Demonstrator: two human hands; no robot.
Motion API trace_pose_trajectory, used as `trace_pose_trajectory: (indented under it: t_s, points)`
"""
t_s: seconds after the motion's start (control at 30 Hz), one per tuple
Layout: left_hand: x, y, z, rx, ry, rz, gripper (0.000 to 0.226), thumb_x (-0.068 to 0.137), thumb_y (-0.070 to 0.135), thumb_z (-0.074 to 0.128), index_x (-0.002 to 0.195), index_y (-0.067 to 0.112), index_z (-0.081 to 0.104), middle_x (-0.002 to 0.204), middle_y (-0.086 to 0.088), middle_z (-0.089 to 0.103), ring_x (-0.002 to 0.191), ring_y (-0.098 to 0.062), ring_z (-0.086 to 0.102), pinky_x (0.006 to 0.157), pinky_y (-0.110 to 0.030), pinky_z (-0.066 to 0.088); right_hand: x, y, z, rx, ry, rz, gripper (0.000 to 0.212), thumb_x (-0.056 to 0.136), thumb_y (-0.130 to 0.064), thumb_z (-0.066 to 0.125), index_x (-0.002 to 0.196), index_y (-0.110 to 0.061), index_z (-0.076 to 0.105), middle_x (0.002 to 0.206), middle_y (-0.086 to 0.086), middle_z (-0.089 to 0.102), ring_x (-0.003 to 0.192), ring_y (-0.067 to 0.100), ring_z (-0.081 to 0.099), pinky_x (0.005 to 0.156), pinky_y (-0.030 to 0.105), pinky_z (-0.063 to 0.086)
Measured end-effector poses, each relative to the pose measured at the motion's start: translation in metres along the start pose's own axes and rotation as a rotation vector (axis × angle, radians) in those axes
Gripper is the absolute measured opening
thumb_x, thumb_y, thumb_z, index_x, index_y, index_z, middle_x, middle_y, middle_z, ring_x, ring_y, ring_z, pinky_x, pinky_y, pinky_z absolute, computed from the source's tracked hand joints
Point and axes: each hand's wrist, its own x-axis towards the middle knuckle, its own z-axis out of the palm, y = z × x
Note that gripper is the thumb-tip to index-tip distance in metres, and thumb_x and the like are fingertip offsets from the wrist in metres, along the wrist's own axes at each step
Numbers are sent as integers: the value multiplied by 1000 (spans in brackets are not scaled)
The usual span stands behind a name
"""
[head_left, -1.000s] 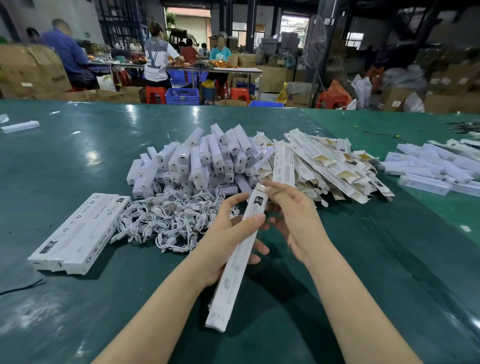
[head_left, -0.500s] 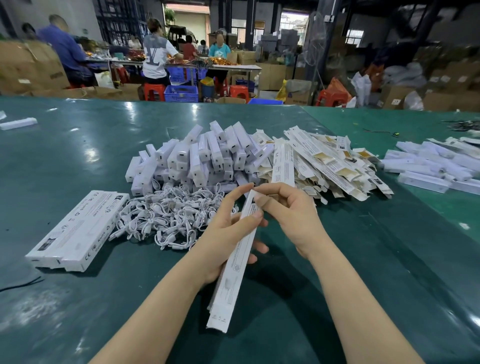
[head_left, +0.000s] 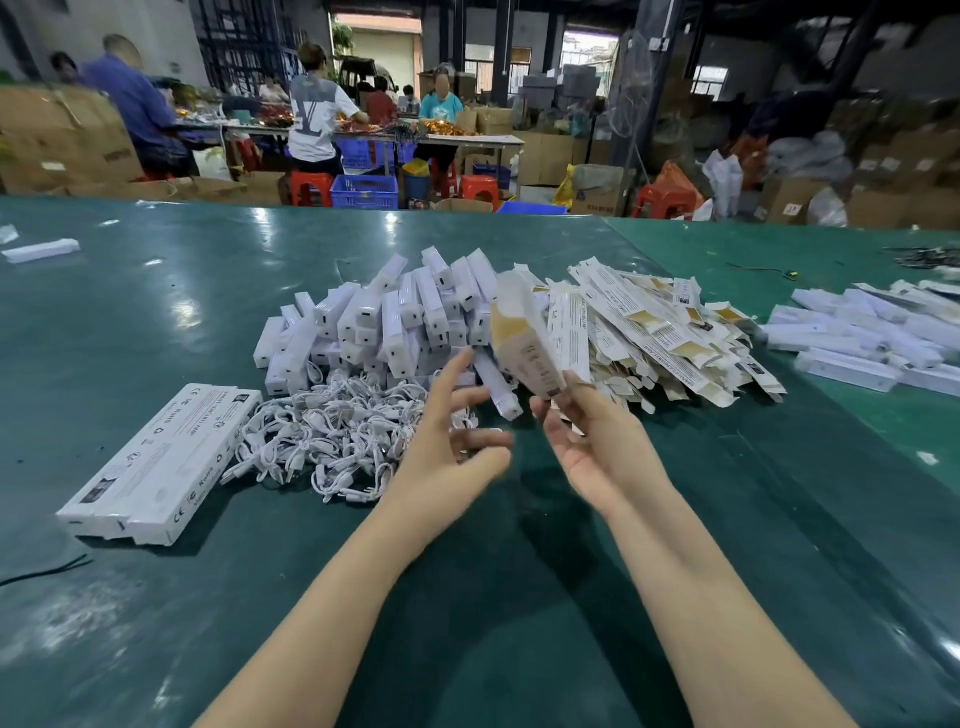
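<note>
My right hand (head_left: 597, 447) pinches the near end of a long white carton (head_left: 525, 340), which points up and away over the piles and is blurred. My left hand (head_left: 452, 441) is beside it with its fingers spread, holding nothing, above the tangle of white cables (head_left: 332, 441). Behind the cables lies a heap of white oblong devices (head_left: 395, 322). To the right of that heap is a pile of flat unfolded cartons (head_left: 670, 332).
Two or three closed white cartons (head_left: 161, 462) lie side by side at the left on the green table (head_left: 156, 322). More white cartons (head_left: 872, 338) are heaped at the right. One carton (head_left: 41, 250) lies far left. People work at tables in the background.
My left hand has let go of the carton and opened. My right hand has swung the carton from lying across my left palm to pointing up and away.
</note>
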Motion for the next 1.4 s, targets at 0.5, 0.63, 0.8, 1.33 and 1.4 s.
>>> trace_pose_trajectory:
  t_s: [0.5,0.63,0.8,1.33,1.4]
  points:
    - [15,-8,-11,20,289,28,31,93,9,62,109,30,46,87,18,68,74,-13,69,56,-25,52,13,14,32,-1062,-140,-219,14,95,-15,55,107,-21,56,105,1,60,80,15,64,56,25,54]
    - [12,-4,-7,-125,194,-69,12,97,27,58,106,28,50,68,5,67,51,-14,58,48,-23,49,33,26,41,-1656,17,-358,45,93,-19,58,134,-11,42,128,15,49,108,32,56,75,34,42]
    - [11,3,-8,-209,182,-128,18,100,35,50,107,19,55,68,3,65,52,-13,59,47,-23,48,41,38,41,-2064,99,-281,55,94,-11,53,142,-9,26,123,16,54,107,33,59,69,36,40]
    - [5,6,-11,-319,-7,-230,38,86,44,63,112,16,61,79,0,72,64,-17,68,55,-24,53,6,-25,-1,-258,-14,-390,5,99,-19,54,104,-19,54,89,-1,64,54,8,58,46,19,42]
    - [3,7,-10,-234,-48,-211,50,74,45,70,112,16,58,83,3,73,63,-19,69,56,-24,54,6,-29,-3,-124,11,-315,1,100,-17,54,99,-17,54,74,-2,66,48,10,53,41,18,40]
